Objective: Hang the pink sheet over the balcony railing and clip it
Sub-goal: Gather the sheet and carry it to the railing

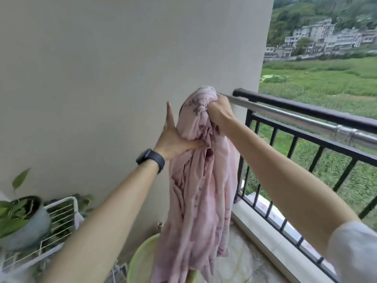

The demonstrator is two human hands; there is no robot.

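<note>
The pink sheet (201, 190) hangs bunched in a long crumpled bundle in front of me, its lower end trailing into a green basin. My right hand (219, 113) is clenched on the top of the bundle, level with the railing's end by the wall. My left hand (175, 137), with a dark wristband, presses its thumb into the folds just below, forefinger pointing up. The black balcony railing (310, 108) with a silver rail (295, 117) under its top bar runs off to the right. No clip is visible.
A pale wall (102, 78) fills the left and centre. A green basin (140, 262) sits on the floor under the sheet. At lower left a potted plant (22, 217) stands on a white wire rack (61, 221). Fields and houses lie beyond the railing.
</note>
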